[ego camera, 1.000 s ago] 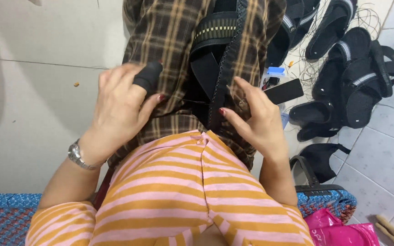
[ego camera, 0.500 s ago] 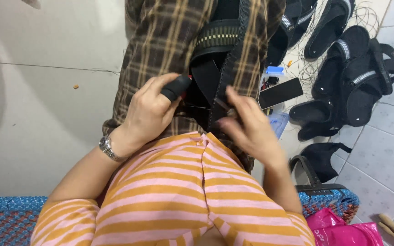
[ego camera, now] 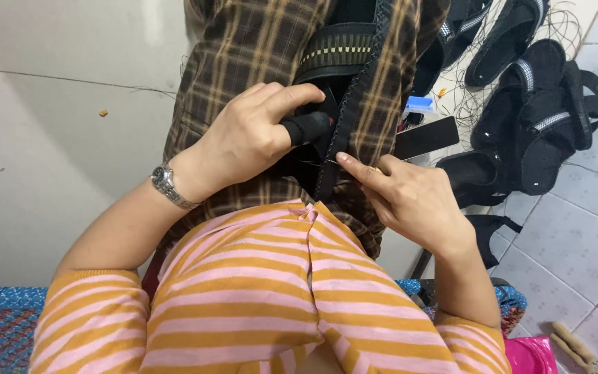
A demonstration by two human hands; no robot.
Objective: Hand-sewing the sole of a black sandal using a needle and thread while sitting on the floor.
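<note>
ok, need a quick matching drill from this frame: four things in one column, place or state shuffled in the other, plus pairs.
1. left hand
2. right hand
3. silver metal wristwatch
4. black strapped sandals

A. on the tiled floor
B. pinching at the black braided edge
C. on the left wrist
D. black cover on its thumb

Pairs: 1-D, 2-B, 3-C, 4-A

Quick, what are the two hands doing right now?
Left hand: closed, gripping the black strap, a black guard on one finger.
Right hand: fingertips pinched at the strap's edge; what they pinch cannot be told.
</note>
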